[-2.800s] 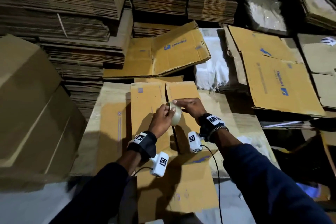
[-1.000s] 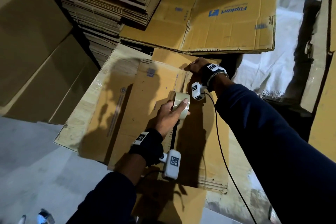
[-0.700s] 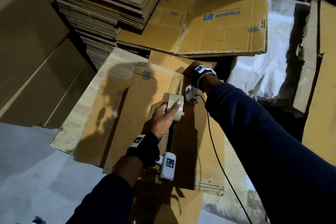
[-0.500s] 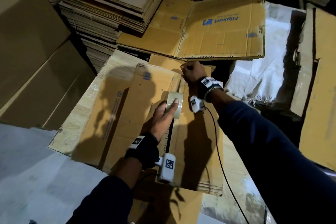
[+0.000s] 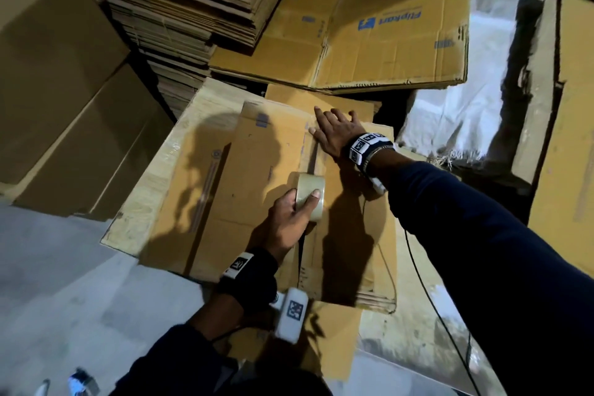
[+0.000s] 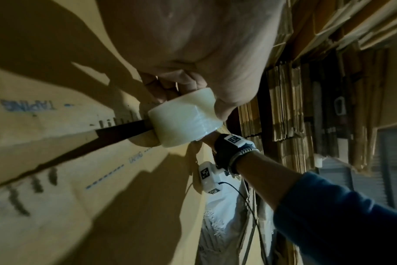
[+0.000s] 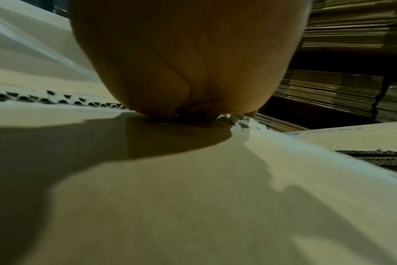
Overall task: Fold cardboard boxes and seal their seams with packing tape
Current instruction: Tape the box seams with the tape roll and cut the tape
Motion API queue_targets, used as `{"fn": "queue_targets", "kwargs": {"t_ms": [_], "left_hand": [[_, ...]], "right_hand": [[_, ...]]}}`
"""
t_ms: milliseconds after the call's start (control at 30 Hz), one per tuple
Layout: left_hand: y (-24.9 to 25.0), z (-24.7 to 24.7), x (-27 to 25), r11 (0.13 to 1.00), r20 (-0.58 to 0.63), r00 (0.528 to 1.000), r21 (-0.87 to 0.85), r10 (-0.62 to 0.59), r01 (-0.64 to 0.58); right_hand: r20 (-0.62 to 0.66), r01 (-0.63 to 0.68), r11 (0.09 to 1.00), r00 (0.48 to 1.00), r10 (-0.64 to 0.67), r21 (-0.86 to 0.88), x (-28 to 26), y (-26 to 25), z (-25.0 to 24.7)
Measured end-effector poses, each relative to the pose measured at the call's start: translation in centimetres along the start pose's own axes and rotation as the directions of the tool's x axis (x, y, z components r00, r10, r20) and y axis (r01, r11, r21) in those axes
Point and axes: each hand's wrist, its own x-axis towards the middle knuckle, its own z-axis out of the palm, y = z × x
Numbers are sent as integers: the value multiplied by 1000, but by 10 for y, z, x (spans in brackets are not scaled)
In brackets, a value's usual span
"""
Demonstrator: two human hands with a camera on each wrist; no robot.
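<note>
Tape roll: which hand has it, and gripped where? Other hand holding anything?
The left hand grips the tape roll across its width, fingers and thumb on its outer band. The right hand holds nothing; it presses flat on the cardboard box by the seam.

head: above, looking down | wrists: close, low | shared: cardboard box [image 5: 266, 170]

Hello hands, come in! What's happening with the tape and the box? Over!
Left hand grips tape roll. Right hand flat, pressing tape end onto cardboard box seam. Nothing in the way.
</note>
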Motion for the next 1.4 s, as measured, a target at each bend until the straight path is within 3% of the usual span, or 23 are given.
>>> {"fn": "queue_targets", "kwargs": {"t_ms": [133, 267, 333, 433, 667, 867, 1000, 1400], "left_hand": [[9, -9, 1, 998, 105, 994, 55, 1, -7], [26, -12, 20, 989, 156, 986, 122, 65, -84], [38, -10, 32, 985, 155, 983, 124, 98, -118], [43, -9, 37, 993, 159, 984, 77, 78, -91], [30, -22, 15, 995, 190, 978, -49, 90, -83], [19, -38, 14, 994, 228, 968, -52, 106, -97], [0, -44, 10, 999, 247, 968, -30, 47, -41], [-47, -56, -57, 1000, 154, 988, 7, 14, -15]], "right_hand": [[11, 13, 999, 1000, -12, -44, 5, 0, -9], [63, 212, 977, 975, -213, 12, 11, -5, -28], [177, 192, 981, 965, -194, 30, 15, -4, -34], [298, 63, 995, 951, -85, 83, 20, -1, -28], [222, -32, 998, 975, 21, 46, 15, -15, -12], [263, -55, 996, 964, 36, 64, 14, -17, -17], [275, -66, 992, 961, 34, 110, 7, -23, -17], [159, -82, 996, 984, 78, 21, -17, -45, -5]]}}
